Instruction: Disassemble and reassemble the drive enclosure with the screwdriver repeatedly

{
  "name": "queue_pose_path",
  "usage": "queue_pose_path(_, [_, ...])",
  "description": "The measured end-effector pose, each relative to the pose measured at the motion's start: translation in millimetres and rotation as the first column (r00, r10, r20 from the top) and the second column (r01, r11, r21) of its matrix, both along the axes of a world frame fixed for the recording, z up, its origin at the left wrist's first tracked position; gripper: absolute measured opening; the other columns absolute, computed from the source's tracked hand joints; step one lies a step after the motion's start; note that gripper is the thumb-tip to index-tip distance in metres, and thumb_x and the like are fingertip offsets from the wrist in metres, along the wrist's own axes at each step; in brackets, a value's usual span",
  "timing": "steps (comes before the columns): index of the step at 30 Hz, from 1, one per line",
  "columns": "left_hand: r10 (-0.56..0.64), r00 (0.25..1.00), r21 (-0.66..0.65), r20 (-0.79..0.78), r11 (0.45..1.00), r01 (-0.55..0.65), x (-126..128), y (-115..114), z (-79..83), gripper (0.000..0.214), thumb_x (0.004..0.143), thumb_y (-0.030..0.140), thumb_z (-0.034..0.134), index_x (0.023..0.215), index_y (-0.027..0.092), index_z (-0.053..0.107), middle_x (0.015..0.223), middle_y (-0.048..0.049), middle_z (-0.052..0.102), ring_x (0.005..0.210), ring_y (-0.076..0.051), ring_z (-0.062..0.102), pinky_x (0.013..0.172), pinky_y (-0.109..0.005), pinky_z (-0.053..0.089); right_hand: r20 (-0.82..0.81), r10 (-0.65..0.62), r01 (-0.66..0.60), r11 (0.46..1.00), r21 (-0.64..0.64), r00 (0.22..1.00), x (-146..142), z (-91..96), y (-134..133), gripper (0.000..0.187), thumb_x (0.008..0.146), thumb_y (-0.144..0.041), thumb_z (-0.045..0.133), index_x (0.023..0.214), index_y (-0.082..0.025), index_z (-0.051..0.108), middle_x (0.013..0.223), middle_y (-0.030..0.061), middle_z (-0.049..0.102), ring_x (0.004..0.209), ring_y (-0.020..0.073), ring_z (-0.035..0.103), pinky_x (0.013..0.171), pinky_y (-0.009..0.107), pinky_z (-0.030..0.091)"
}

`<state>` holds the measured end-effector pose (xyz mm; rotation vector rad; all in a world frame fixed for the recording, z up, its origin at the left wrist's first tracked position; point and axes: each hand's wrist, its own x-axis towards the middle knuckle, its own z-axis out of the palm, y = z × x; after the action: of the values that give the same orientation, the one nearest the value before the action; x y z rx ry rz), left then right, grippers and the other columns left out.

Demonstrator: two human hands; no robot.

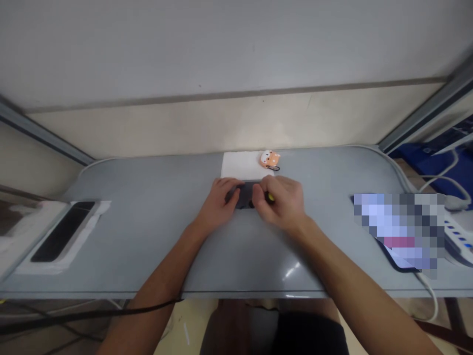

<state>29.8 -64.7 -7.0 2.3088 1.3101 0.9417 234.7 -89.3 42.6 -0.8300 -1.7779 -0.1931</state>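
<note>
A dark grey, flat rectangular object [246, 196], about the size of a phone, lies on the grey desk in front of me. My left hand [221, 199] grips its left end, fingers at the far edge and thumb on the near side. Over its right end my right hand [281, 199] is closed in a fist. A small yellow-green bit [271, 197] shows beside the right fingers; the rest of whatever they hold is hidden. Just beyond the hands lies a white sheet [238, 165] with an orange-and-white animal-shaped case [269, 159] on its right corner.
On the left a black phone-like slab [64, 230] rests on white paper [83, 236]. To the right are a phone [395, 231] with a blurred-out screen and a white power strip [458, 239] with cables. A panel [236, 123] closes off the back of the desk [148, 197].
</note>
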Motion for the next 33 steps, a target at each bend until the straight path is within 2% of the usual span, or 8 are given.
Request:
queue_pose_path(4, [0.001,1.0,0.016,-0.002,1.0,-0.001,-1,-1,-0.2,0.025,0.106,0.025,0.052,0.122,0.025,0.071,0.122,-0.0063,0.075,0.12,-0.025,0.062,0.112,-0.047,0.052,-0.01,0.02,-0.02,1.0,-0.006,1.0,0,2.6,-3,0.031,0.094,-0.015,0.056,0.069,-0.024,0.04,0.051,-0.0081,0.041,0.047,0.0081,0.035,0.049,0.026,0.03])
queue_pose_path(9, [-0.003,0.999,0.044,-0.041,0.999,0.005,-1,-1,-0.1,0.027,0.105,0.022,0.052,0.124,0.025,0.071,0.124,-0.0059,0.075,0.121,-0.025,0.062,0.113,-0.048,0.051,-0.066,-0.042,0.042,0.999,-0.004,0.997,6,3.4,2,0.033,0.093,-0.016,0.057,0.068,-0.024,0.037,0.05,-0.0083,0.04,0.047,0.0079,0.032,0.048,0.026,0.028])
queue_pose_path(12, [0.0,0.998,0.035,-0.059,0.999,0.002,0,-1,2.7,0.026,0.106,0.024,0.052,0.124,0.025,0.071,0.125,-0.0065,0.075,0.122,-0.026,0.062,0.113,-0.049,0.051,-0.07,-0.073,0.07,0.997,-0.041,0.995,4,-0.1,4,0.032,0.096,-0.019,0.055,0.069,-0.024,0.039,0.051,-0.0077,0.042,0.047,0.008,0.035,0.049,0.025,0.029])
queue_pose_path(17, [-0.008,0.999,0.01,-0.043,1.0,0.008,0,-1,5.5,0.024,0.108,0.028,0.051,0.118,0.026,0.072,0.124,-0.0054,0.076,0.121,-0.025,0.063,0.113,-0.048,0.051,-0.071,0.005,-0.009,0.998,-0.056,0.997,-1,-6.4,4,0.029,0.098,-0.021,0.055,0.071,-0.024,0.042,0.052,-0.0081,0.044,0.047,0.0073,0.037,0.049,0.023,0.031])
queue_pose_path(22, [0.005,0.999,0.028,-0.047,1.0,-0.004,-1,1,2.7,0.026,0.105,0.027,0.052,0.121,0.025,0.072,0.122,-0.0059,0.077,0.118,-0.025,0.064,0.111,-0.048,0.052,-0.14,-0.056,0.046,0.996,-0.074,0.989,3,-5.7,6,0.033,0.097,-0.021,0.055,0.068,-0.023,0.039,0.05,-0.0087,0.038,0.045,0.0067,0.033,0.047,0.022,0.029])
queue_pose_path(26, [-0.001,1.0,0.051,-0.02,0.999,0.002,-1,2,0.7,0.025,0.105,0.026,0.053,0.12,0.025,0.072,0.121,-0.0058,0.077,0.118,-0.024,0.064,0.11,-0.046,0.053,-0.121,-0.069,0.065,0.997,-0.031,0.99,3,-5.0,5,0.032,0.097,-0.02,0.056,0.069,-0.024,0.04,0.051,-0.0082,0.041,0.046,0.0071,0.035,0.048,0.024,0.029])
queue_pose_path(30, [0.006,1.0,0.036,-0.017,0.999,-0.005,-2,1,0.7,0.022,0.106,0.029,0.053,0.119,0.026,0.071,0.12,-0.0053,0.076,0.117,-0.024,0.064,0.109,-0.047,0.054,-0.066,-0.018,0.022,0.998,0.051,0.998,0,-4.2,2,0.029,0.096,-0.019,0.054,0.071,-0.024,0.04,0.051,-0.0086,0.042,0.047,0.0077,0.036,0.05,0.025,0.03])
queue_pose_path(33, [0.007,1.0,0.039,-0.013,0.999,-0.007,-2,1,0.3,0.023,0.106,0.029,0.054,0.12,0.026,0.071,0.121,-0.0055,0.076,0.118,-0.024,0.064,0.11,-0.047,0.054,-0.067,-0.016,0.02,0.998,0.066,0.998,-1,-2.5,0,0.029,0.095,-0.018,0.055,0.071,-0.024,0.04,0.05,-0.0088,0.041,0.046,0.0077,0.035,0.049,0.025,0.029])
